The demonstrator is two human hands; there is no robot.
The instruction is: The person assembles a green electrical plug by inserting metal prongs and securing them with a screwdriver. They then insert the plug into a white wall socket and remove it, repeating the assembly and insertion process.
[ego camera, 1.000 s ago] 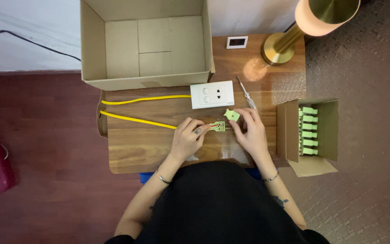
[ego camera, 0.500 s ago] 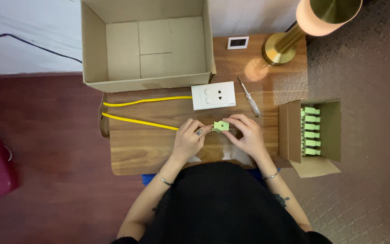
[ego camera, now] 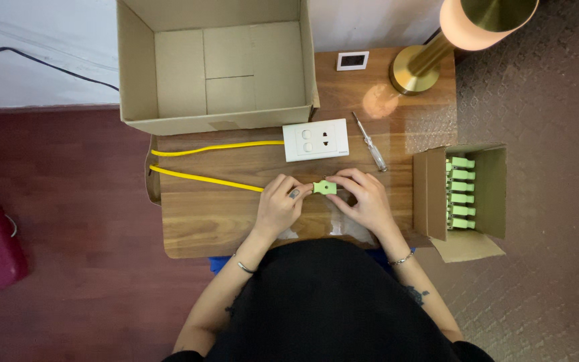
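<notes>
I'm looking straight down on a small wooden counter (ego camera: 216, 221) standing on dark red-brown flooring (ego camera: 68, 221), with a patterned carpet (ego camera: 544, 100) off to the right and a pale wall at the top. An open, empty cardboard box (ego camera: 216, 64) sits at the back of the counter, a brass lamp (ego camera: 430, 60) at the back right, and a white socket plate (ego camera: 316, 139) with a screwdriver (ego camera: 370, 142) just beside it. A smaller carton (ego camera: 464, 194) at the right edge holds a row of green plugs (ego camera: 462, 193).

My left hand (ego camera: 279, 204) and right hand (ego camera: 363, 198) meet over the counter's middle. The green plug (ego camera: 324, 188) sits between them, pinched by the fingers of both hands, which are curled narrow around it. A yellow cable (ego camera: 202, 177) runs from the left hand across the counter.
</notes>
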